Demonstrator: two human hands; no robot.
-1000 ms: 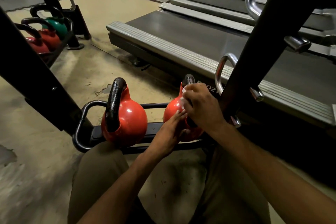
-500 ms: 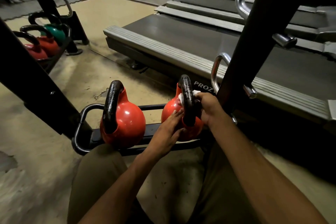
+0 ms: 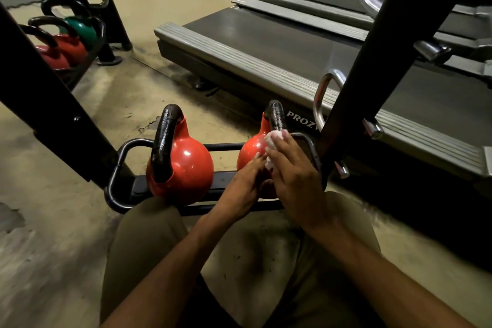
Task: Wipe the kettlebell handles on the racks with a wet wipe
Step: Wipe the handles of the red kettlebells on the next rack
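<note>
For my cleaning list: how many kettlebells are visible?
5: two red kettlebells on the near rack; two red and one green on the far rack. More may be hidden.

Four red kettlebells (image 3: 186, 168) (image 3: 251, 152) (image 3: 72, 46) (image 3: 52, 58), one green kettlebell (image 3: 82, 29), two racks (image 3: 119, 157) (image 3: 117, 26), one wipe (image 3: 274, 138) and two hands (image 3: 245, 189) (image 3: 295, 181) are showing, with two red kettlebells sitting on each rack
</note>
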